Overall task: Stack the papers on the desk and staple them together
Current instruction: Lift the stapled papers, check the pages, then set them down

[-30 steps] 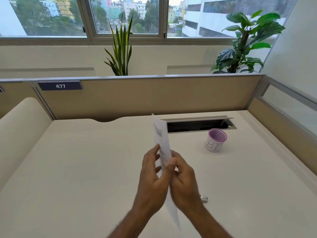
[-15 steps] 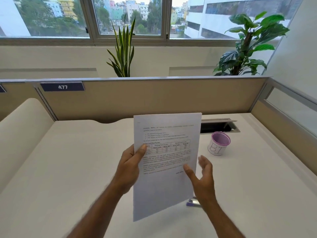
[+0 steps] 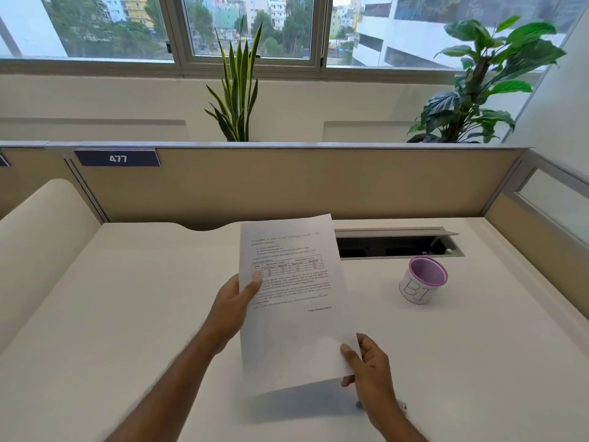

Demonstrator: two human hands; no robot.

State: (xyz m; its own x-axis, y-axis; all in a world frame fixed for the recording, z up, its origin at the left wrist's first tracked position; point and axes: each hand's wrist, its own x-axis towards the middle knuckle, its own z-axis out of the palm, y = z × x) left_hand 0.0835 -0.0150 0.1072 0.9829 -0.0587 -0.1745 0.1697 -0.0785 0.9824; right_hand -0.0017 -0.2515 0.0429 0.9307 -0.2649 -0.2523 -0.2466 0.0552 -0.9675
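Note:
I hold the white printed papers [image 3: 296, 314] above the desk [image 3: 127, 314], face toward me, with text and a small table on the top sheet. My left hand [image 3: 234, 309] pinches the left edge at mid-height, thumb on the front. My right hand [image 3: 369, 368] grips the lower right corner, thumb on top. A small stapler [image 3: 402, 406] lies on the desk behind my right wrist, mostly hidden; only a bit of it shows.
A purple mesh cup [image 3: 422, 283] with a white label stands to the right of the papers. Behind it is an open cable slot [image 3: 395, 245] in the desk. A beige partition [image 3: 287, 183] closes the far and right sides.
The papers turned from edge-on to facing me. My right hand, open half a second ago, has now closed on the lower right corner. The left hand keeps the left edge.

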